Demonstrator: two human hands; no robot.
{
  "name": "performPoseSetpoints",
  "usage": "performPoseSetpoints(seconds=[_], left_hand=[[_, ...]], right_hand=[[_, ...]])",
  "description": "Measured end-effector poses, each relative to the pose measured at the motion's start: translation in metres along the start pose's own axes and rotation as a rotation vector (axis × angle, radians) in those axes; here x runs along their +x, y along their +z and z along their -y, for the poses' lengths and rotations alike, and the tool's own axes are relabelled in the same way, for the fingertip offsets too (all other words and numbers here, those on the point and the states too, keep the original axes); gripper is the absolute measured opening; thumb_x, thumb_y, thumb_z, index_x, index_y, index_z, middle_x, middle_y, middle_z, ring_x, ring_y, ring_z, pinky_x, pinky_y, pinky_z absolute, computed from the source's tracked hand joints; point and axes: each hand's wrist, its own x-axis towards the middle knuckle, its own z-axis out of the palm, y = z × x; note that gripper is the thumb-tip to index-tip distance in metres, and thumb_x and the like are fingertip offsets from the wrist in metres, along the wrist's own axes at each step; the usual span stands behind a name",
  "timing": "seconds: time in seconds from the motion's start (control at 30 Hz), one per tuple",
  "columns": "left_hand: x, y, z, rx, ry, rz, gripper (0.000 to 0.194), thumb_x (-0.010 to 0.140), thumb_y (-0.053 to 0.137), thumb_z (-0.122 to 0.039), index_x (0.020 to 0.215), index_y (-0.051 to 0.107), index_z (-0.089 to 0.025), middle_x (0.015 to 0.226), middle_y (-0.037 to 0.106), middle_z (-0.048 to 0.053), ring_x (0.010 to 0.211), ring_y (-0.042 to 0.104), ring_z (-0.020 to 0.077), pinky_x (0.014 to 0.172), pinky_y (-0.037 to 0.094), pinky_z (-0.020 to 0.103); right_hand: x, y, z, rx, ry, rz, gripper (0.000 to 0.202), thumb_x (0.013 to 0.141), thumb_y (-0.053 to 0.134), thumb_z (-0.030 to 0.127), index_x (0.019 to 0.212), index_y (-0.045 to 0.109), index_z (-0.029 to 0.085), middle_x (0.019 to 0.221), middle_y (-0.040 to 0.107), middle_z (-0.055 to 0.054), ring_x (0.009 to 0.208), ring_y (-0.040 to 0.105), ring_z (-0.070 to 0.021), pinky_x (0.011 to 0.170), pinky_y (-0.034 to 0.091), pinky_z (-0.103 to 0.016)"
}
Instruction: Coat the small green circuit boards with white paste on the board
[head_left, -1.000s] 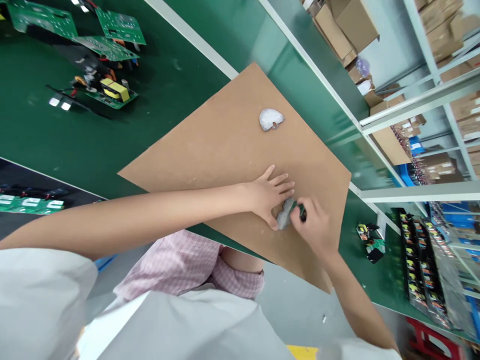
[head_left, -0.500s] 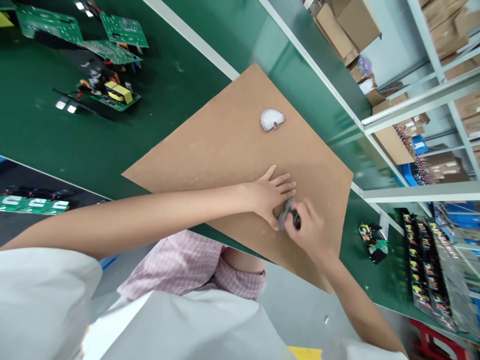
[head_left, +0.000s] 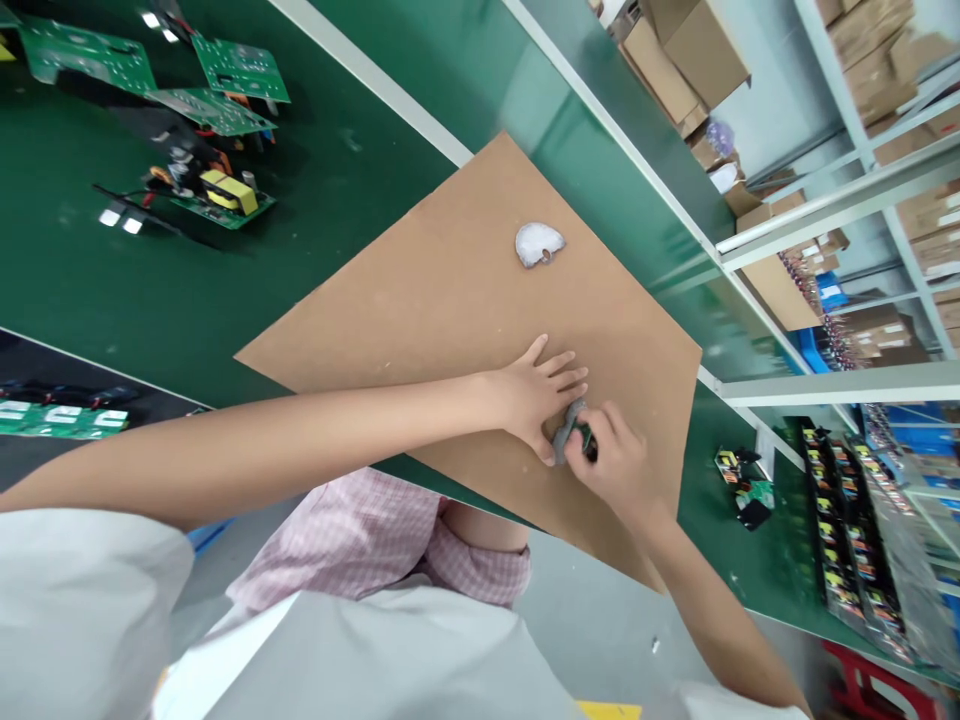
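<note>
My left hand [head_left: 541,395] lies flat on a brown board [head_left: 420,290], fingers spread. Its thumb and fingertips border a small grey lump [head_left: 564,435], which looks soft; whether they touch it I cannot tell. My right hand [head_left: 615,455] is closed, its fingers pinching a small dark green and black part [head_left: 587,440] against or just above the grey lump. The fingers hide most of this part, so its kind is unclear. Farther up the board is a whitish, half-round piece [head_left: 538,244] with a small brownish ring at its edge.
The board rests on a green workbench [head_left: 315,250]. Circuit boards with parts [head_left: 225,195] are at upper left. At right are a small circuit assembly [head_left: 750,487] and a dark tray of several assemblies [head_left: 847,520]. Cardboard boxes [head_left: 705,50] and metal shelving stand behind.
The view has shifted slightly. My left hand stays spread on the board, and my right hand keeps its pinch on the dark part at the grey lump, with only slight movement.
</note>
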Motion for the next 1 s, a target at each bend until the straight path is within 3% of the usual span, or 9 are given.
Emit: performPoseSetpoints(seconds=[0.13, 0.3, 0.47, 0.63, 0.77, 0.83, 0.9, 0.93, 1.0], left_hand=[[0.0, 0.001, 0.0, 0.0, 0.007, -0.017, 0.102, 0.064, 0.049, -0.072, 0.142, 0.019, -0.013, 0.149, 0.012, 0.007, 0.139, 0.001, 0.0291, 0.106, -0.005, 0.059], [0.0, 0.004, 0.001, -0.028, 0.013, -0.038, 0.1, 0.064, 0.051, -0.07, 0.141, 0.023, -0.013, 0.149, 0.013, 0.008, 0.139, 0.002, 0.0305, 0.107, -0.005, 0.059], [-0.006, 0.008, 0.005, -0.068, 0.033, -0.106, 0.098, 0.065, 0.054, -0.067, 0.14, 0.025, -0.012, 0.147, 0.017, 0.013, 0.138, 0.005, 0.0324, 0.106, -0.005, 0.06], [-0.015, 0.001, 0.014, -0.142, 0.056, -0.081, 0.097, 0.067, 0.047, -0.069, 0.142, 0.018, -0.016, 0.148, 0.012, 0.012, 0.138, 0.002, 0.0321, 0.105, -0.009, 0.059], [-0.02, -0.018, 0.015, -0.161, 0.03, 0.01, 0.098, 0.067, 0.049, -0.069, 0.143, 0.01, -0.021, 0.149, 0.004, 0.012, 0.137, -0.002, 0.0354, 0.104, -0.01, 0.061], [-0.022, -0.025, 0.012, -0.135, 0.012, 0.037, 0.096, 0.068, 0.05, -0.066, 0.143, 0.01, -0.022, 0.149, 0.004, 0.011, 0.136, -0.002, 0.0361, 0.104, -0.008, 0.062], [-0.021, -0.027, 0.011, -0.1, 0.013, 0.063, 0.092, 0.071, 0.051, -0.059, 0.143, 0.008, -0.023, 0.149, 0.003, 0.01, 0.136, -0.003, 0.0359, 0.105, -0.006, 0.062], [-0.019, -0.026, 0.012, -0.084, 0.016, 0.071, 0.09, 0.072, 0.052, -0.056, 0.143, 0.007, -0.023, 0.149, 0.002, 0.009, 0.136, -0.003, 0.0358, 0.105, -0.005, 0.063], [-0.014, -0.023, 0.014, -0.07, 0.006, 0.09, 0.086, 0.074, 0.052, -0.051, 0.143, 0.008, -0.024, 0.149, 0.004, 0.009, 0.136, -0.001, 0.0363, 0.105, -0.002, 0.064]], right_hand=[[0.002, 0.001, -0.002, -0.003, 0.114, -0.036, 0.006, 0.082, 0.044, 0.021, 0.079, 0.049, 0.019, 0.074, 0.05, -0.001, 0.061, 0.047, -0.0123, 0.05, 0.033, -0.023], [-0.003, 0.004, 0.002, 0.053, -0.034, -0.019, 0.007, 0.082, 0.044, 0.021, 0.079, 0.05, 0.018, 0.071, 0.047, -0.001, 0.06, 0.045, -0.0131, 0.053, 0.035, -0.023], [0.005, 0.006, 0.005, -0.019, 0.154, -0.072, 0.011, 0.083, 0.04, 0.023, 0.081, 0.049, 0.018, 0.075, 0.05, -0.003, 0.063, 0.049, -0.0149, 0.05, 0.034, -0.023], [0.012, 0.008, 0.015, 0.025, -0.042, -0.045, 0.011, 0.078, 0.036, 0.021, 0.075, 0.047, 0.019, 0.078, 0.051, -0.006, 0.067, 0.051, -0.0184, 0.057, 0.042, -0.028], [0.026, 0.023, 0.009, -0.042, 0.12, -0.152, 0.014, 0.073, 0.037, 0.017, 0.08, 0.049, 0.02, 0.075, 0.053, -0.004, 0.065, 0.054, -0.0184, 0.054, 0.043, -0.026], [0.025, 0.036, 0.011, -0.056, 0.1, -0.195, 0.023, 0.069, 0.042, 0.018, 0.089, 0.052, 0.021, 0.085, 0.057, -0.006, 0.075, 0.057, -0.0206, 0.061, 0.047, -0.028], [0.022, 0.051, 0.012, -0.139, 0.04, -0.354, 0.019, 0.062, 0.044, 0.014, 0.078, 0.051, 0.022, 0.073, 0.057, -0.002, 0.06, 0.056, -0.0178, 0.051, 0.045, -0.025], [0.02, 0.057, 0.012, -0.148, 0.061, -0.383, 0.017, 0.06, 0.044, 0.012, 0.072, 0.05, 0.023, 0.064, 0.053, 0.001, 0.051, 0.053, -0.0152, 0.046, 0.042, -0.023], [0.021, 0.06, 0.01, -0.143, 0.066, -0.397, 0.015, 0.057, 0.046, 0.014, 0.069, 0.05, 0.023, 0.063, 0.054, 0.0, 0.05, 0.054, -0.0166, 0.043, 0.043, -0.025]])
